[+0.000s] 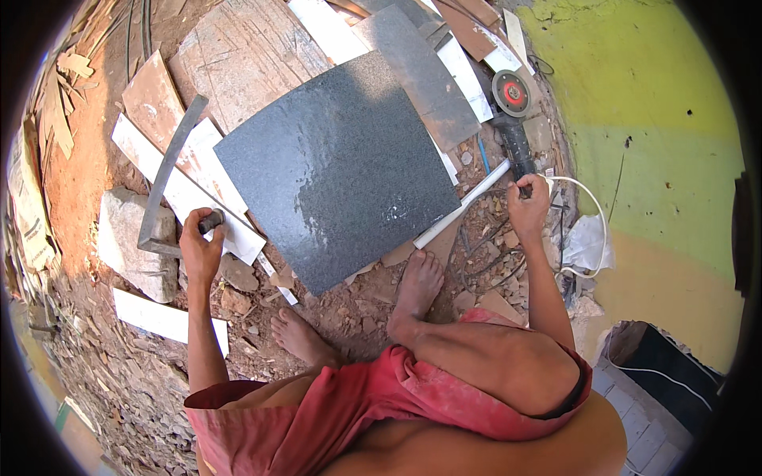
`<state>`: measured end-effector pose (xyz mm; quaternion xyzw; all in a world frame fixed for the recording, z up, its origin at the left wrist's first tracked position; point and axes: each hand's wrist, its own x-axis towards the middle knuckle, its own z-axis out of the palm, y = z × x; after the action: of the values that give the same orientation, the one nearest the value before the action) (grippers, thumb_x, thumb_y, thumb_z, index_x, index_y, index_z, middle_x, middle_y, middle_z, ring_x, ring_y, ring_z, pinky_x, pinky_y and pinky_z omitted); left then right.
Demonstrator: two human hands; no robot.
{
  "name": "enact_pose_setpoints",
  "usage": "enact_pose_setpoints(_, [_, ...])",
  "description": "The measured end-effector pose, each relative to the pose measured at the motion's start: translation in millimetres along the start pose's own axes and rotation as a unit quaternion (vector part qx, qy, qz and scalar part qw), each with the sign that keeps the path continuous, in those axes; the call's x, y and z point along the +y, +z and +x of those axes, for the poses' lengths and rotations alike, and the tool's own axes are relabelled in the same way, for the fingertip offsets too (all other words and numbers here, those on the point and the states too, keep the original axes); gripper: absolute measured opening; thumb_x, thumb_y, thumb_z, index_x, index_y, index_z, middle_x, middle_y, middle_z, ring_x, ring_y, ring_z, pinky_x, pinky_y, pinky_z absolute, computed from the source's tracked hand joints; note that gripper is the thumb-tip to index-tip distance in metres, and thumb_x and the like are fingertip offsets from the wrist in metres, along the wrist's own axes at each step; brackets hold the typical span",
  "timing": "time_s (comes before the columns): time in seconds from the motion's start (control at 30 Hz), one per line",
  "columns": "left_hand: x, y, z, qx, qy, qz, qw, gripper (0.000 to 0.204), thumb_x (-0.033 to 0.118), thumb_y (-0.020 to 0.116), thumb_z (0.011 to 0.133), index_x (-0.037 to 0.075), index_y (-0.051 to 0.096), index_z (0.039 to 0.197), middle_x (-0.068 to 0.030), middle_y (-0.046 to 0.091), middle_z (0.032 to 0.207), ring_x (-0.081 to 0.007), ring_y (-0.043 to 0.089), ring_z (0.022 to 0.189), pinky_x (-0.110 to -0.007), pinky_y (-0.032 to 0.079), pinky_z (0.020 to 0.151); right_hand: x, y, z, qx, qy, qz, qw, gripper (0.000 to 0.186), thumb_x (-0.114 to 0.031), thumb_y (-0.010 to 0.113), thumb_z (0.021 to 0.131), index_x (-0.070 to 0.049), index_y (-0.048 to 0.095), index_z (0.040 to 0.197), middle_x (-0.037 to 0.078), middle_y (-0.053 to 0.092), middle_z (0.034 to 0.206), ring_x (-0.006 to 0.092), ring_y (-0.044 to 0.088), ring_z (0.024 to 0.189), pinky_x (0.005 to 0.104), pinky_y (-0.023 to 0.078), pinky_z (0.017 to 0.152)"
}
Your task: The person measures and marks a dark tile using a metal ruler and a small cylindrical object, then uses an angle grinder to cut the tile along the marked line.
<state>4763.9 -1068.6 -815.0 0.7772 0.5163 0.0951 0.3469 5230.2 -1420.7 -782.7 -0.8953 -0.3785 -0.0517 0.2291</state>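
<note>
A dark speckled square tile (333, 174), partly wet, lies in front of me on boards and tile pieces. My left hand (202, 238), left of the tile, grips a small dark cylindrical object (212, 221). Beside it an L-shaped metal square (159, 190) lies over white strips and a pale stone (127, 238). My right hand (528, 198) grips the rear of a black angle grinder (514, 139), whose disc with a red center points away from me. A white pipe (456, 210) runs along the tile's right edge, beside my right hand.
Stacked offcuts (246, 63) lie at the back. Cables (603, 230) and a crumpled white bag (586, 242) are on the right by a green-yellow painted wall (651, 174). My bare feet stand on rubble (365, 317). A dark opening (659, 373) is at lower right.
</note>
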Motion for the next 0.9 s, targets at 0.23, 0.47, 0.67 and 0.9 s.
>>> enact_pose_setpoints(0.23, [44, -7, 4, 0.104, 0.068, 0.034, 0.992, 0.047, -0.001, 0.057, 0.075, 0.007, 0.055, 0.121, -0.0201, 0.056, 0.121, -0.0372, 0.053, 0.114, -0.043, 0.044, 0.096, 58, 15, 51, -0.175, 0.147, -0.039, 0.973, 0.078, -0.03, 0.083, 0.068, -0.001, 0.047, 0.131, 0.022, 0.062, 0.119, 0.0383, 0.06, 0.11, 0.0435, 0.045, 0.094])
enact_pose_setpoints(0.47, [71, 5, 2, 0.04, -0.086, -0.183, 0.978, 0.037, 0.012, 0.058, 0.091, -0.001, 0.054, 0.125, -0.0147, 0.065, 0.107, -0.018, 0.063, 0.088, -0.033, 0.051, 0.074, 50, 24, 60, -0.169, 0.2, -0.003, 0.965, 0.054, -0.018, 0.076, 0.07, 0.001, 0.057, 0.117, 0.014, 0.067, 0.095, 0.0282, 0.064, 0.085, 0.0386, 0.049, 0.081])
enact_pose_setpoints(0.67, [110, 32, -15, 0.062, 0.057, -0.253, 0.964, 0.036, 0.0, 0.058, 0.087, 0.002, 0.056, 0.123, -0.0094, 0.061, 0.099, -0.0148, 0.057, 0.087, -0.028, 0.048, 0.073, -9, -34, 45, -0.18, 0.301, 0.331, 0.876, 0.044, -0.019, 0.072, 0.076, 0.001, 0.059, 0.113, 0.011, 0.065, 0.087, 0.0171, 0.063, 0.079, 0.0296, 0.051, 0.067])
enact_pose_setpoints(0.9, [195, 79, -56, -0.43, -0.002, -0.457, 0.778, 0.053, 0.021, 0.065, 0.094, 0.002, 0.041, 0.137, -0.0102, 0.054, 0.121, -0.0146, 0.054, 0.111, -0.031, 0.045, 0.096, -147, -20, 60, -0.33, 0.165, 0.753, 0.545, 0.068, -0.026, 0.068, 0.084, 0.004, 0.036, 0.137, 0.016, 0.061, 0.106, 0.0251, 0.067, 0.09, 0.0387, 0.059, 0.077])
